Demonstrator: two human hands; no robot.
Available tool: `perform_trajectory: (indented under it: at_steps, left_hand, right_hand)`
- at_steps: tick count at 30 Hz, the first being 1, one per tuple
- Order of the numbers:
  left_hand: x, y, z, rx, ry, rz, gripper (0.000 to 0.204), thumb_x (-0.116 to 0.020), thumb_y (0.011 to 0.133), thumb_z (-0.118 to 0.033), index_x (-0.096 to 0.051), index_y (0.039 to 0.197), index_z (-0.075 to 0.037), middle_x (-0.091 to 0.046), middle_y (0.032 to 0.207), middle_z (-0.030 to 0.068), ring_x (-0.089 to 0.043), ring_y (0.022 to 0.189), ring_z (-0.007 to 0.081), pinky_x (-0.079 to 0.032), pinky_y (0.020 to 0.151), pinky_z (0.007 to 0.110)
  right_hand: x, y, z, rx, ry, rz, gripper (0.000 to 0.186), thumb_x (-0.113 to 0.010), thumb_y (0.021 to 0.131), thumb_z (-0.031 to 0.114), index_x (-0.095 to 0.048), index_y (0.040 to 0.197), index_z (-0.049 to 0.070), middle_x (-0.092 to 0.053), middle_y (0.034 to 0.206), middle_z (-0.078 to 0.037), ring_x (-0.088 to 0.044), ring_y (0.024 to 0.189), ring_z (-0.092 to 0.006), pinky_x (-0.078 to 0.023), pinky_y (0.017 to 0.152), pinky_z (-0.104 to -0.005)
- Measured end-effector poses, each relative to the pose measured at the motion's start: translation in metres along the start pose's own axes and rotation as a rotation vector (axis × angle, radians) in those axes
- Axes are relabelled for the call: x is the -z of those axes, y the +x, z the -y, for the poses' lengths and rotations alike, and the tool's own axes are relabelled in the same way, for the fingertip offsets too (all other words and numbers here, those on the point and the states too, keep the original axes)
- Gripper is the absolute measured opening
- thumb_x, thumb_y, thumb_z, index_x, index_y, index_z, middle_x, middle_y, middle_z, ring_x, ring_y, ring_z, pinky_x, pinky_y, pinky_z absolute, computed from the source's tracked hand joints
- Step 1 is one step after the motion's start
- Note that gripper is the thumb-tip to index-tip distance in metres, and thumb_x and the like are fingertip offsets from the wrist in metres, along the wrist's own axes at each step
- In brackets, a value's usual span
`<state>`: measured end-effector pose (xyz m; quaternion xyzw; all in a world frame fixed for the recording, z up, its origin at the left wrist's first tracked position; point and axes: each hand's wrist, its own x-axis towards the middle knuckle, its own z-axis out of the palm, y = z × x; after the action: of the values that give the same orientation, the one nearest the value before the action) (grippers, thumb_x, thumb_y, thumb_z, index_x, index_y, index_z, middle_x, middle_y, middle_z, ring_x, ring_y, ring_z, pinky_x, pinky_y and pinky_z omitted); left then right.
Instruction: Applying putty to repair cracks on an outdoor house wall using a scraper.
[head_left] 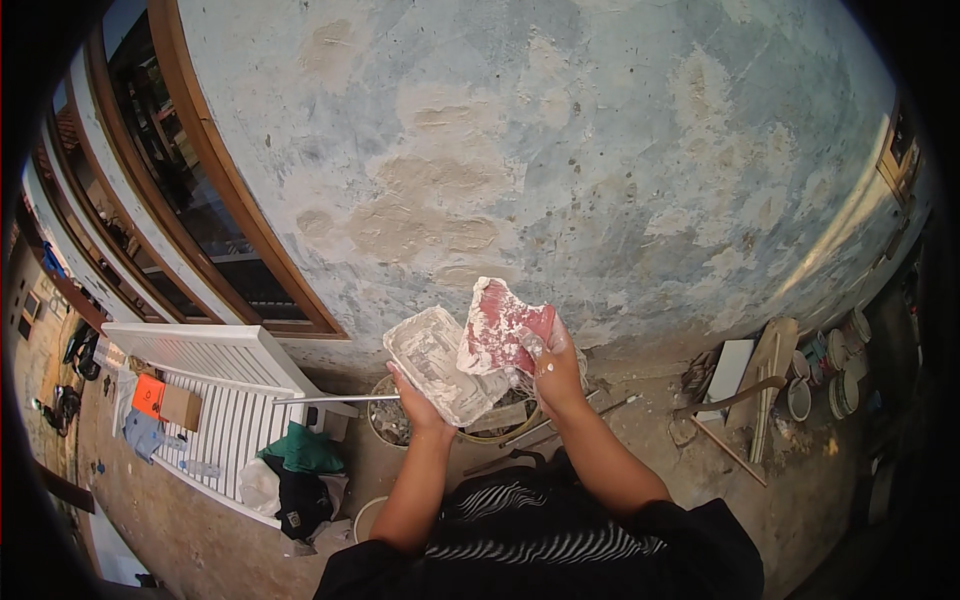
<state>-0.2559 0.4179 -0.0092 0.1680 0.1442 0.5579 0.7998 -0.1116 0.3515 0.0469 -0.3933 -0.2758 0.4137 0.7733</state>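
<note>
My left hand (423, 408) grips a shallow rectangular tray (432, 345) by its near left edge. Its inside is smeared with pale plaster. In my right hand (558, 372) is a red flat spreader (511, 322), thickly spotted with white plaster, tilted over the tray's right side. Thumb and fingers close on its right edge, and white smears cover them. Whether the spreader touches the tray, I cannot tell. Ahead stands a pale blue wall (620, 200) with beige patches of plaster (430, 215).
A white slatted bench (235, 400) at the left carries an orange box (149, 396), bottles and bags. A thin metal pole (335, 399) reaches toward my left hand. Tubs of rubble (388, 420) sit below the tray. Boards (768, 365) and several buckets (800, 398) stand at the right.
</note>
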Motion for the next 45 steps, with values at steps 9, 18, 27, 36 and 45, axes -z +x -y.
perform_trajectory:
  at_steps: [9, 18, 27, 36, 45]
  left_hand:
    - [-0.001, 0.0, -0.01, -0.044, 0.026, 0.134, 0.067, -0.024, 0.092, -0.058, -0.03, 0.138, -0.009, -0.039, 0.136, 0.0114, -0.04, 0.122, 0.0298, -0.031, 0.104, 0.042]
    - [-0.003, 0.0, -0.02, -0.051, 0.004, 0.194, 0.067, -0.027, 0.092, -0.058, -0.032, 0.137, -0.008, -0.04, 0.135, 0.011, -0.041, 0.121, 0.0293, -0.031, 0.104, 0.042]
    - [0.002, 0.004, -0.014, -0.048, 0.039, 0.126, 0.066, -0.028, 0.092, -0.057, -0.035, 0.135, -0.007, -0.043, 0.132, 0.011, -0.044, 0.118, 0.0274, -0.034, 0.102, 0.04]
    - [0.01, 0.006, -0.005, -0.035, 0.222, -0.012, 0.067, -0.024, 0.092, -0.058, -0.033, 0.135, -0.006, -0.044, 0.131, 0.0117, -0.044, 0.118, 0.0275, -0.034, 0.102, 0.04]
    - [0.004, 0.005, 0.006, 0.018, 0.202, -0.026, 0.066, -0.022, 0.093, -0.056, -0.031, 0.136, -0.006, -0.042, 0.133, 0.013, -0.043, 0.12, 0.0281, -0.034, 0.102, 0.04]
  right_hand:
    - [0.019, -0.003, 0.014, 0.028, -0.306, 0.139, 0.045, -0.056, 0.086, -0.001, -0.039, 0.127, -0.002, -0.056, 0.109, -0.006, -0.053, 0.1, -0.0111, -0.044, 0.086, -0.0252]
    - [0.015, -0.004, 0.016, -0.053, -0.523, 0.357, 0.047, -0.06, 0.083, -0.002, -0.041, 0.126, -0.002, -0.055, 0.109, -0.005, -0.053, 0.1, -0.0103, -0.044, 0.086, -0.025]
    - [-0.002, -0.006, -0.004, -0.211, -0.34, 0.382, 0.048, -0.05, 0.08, -0.01, -0.041, 0.127, -0.002, -0.054, 0.115, -0.007, -0.052, 0.106, -0.0134, -0.042, 0.091, -0.0266]
    - [0.002, 0.0, -0.019, -0.295, -0.145, 0.304, 0.04, -0.048, 0.082, -0.007, -0.046, 0.122, -0.001, -0.057, 0.109, -0.006, -0.055, 0.099, -0.0135, -0.044, 0.086, -0.0267]
    - [0.025, 0.004, -0.011, -0.034, -0.468, 0.212, 0.036, -0.057, 0.084, 0.001, -0.047, 0.118, -0.002, -0.059, 0.104, -0.006, -0.055, 0.092, -0.0124, -0.044, 0.081, -0.025]
